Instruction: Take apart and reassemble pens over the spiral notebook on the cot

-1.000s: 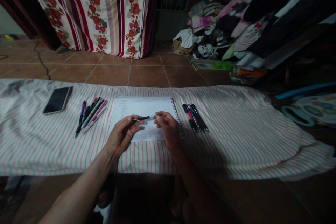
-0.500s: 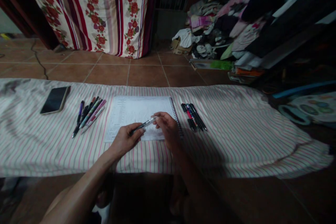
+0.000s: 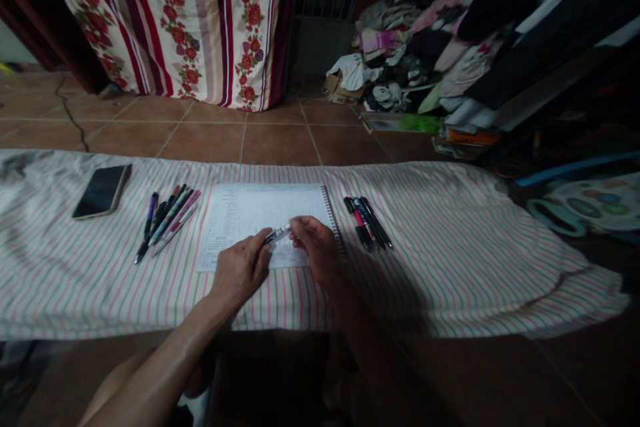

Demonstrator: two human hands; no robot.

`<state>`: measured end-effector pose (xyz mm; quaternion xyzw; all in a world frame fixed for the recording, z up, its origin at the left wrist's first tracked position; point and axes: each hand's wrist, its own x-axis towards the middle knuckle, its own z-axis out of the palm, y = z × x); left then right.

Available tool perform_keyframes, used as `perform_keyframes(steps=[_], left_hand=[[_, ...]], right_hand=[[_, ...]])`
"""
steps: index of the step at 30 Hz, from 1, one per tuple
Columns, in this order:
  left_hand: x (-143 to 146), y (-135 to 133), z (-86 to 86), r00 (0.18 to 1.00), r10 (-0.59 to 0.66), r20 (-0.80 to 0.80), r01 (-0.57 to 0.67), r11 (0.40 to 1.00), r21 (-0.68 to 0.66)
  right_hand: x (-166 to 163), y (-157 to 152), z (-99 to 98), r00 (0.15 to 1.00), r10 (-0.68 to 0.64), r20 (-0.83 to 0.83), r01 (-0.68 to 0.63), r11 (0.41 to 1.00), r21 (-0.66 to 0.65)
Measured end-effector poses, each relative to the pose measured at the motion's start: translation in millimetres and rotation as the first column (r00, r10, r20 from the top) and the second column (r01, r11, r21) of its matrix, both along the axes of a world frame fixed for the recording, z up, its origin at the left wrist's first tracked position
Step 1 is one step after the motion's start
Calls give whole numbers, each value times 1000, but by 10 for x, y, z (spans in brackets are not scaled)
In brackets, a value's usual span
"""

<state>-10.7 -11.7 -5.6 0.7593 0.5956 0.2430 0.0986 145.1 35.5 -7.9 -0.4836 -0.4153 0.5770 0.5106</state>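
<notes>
A pen [image 3: 278,233] with a clear barrel or cap is held between my two hands, over the lower part of a spiral notebook [image 3: 270,203]. My left hand [image 3: 243,263] is closed round its dark end, hiding much of it. The fingers of my right hand [image 3: 316,240] pinch the clear end. The notebook lies flat, its wire binding on the right side, with printed or written lines down its left part. Left of it lies a group of several pens [image 3: 173,217]; on its right lie several more pens [image 3: 369,223], side by side.
A dark-screened phone [image 3: 103,191] lies at the left on the striped cloth [image 3: 450,247]. Beyond the covered surface are a tiled floor [image 3: 275,140], a flowered curtain [image 3: 210,27] and a heap of clothes [image 3: 400,40]. A cable [image 3: 73,117] runs across the floor.
My left hand has rolled over, its back now turned more upward, and covers more of the pen. My right hand keeps its pinch on the clear end. The view has shifted slightly.
</notes>
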Motion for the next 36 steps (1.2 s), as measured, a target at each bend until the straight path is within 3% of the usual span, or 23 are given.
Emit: perform_keyframes(steps=[9,18,26,30,36], left_hand=[[85,-14,-7,998,32,-62,-32,999,-8],[100,-10,15,997,68,27,-66,994,-84],[93,-21,13,994,93,-55,-96,994,-44],[98,-26,-10,991,94,-92,-95,996,2],[109,-28,11,991,77,-113,-80,996,-25]], right_hand=[[21,2,9,993,-45,112,43,999,25],[-3,-15,36,999,1,49,-5,997,74],[-15,-37,59,995,31,-95,-37,998,-56],[-8,-13,31,1000,7,-27,-9,997,-74],[17,12,27,996,-22,90,20,1000,17]])
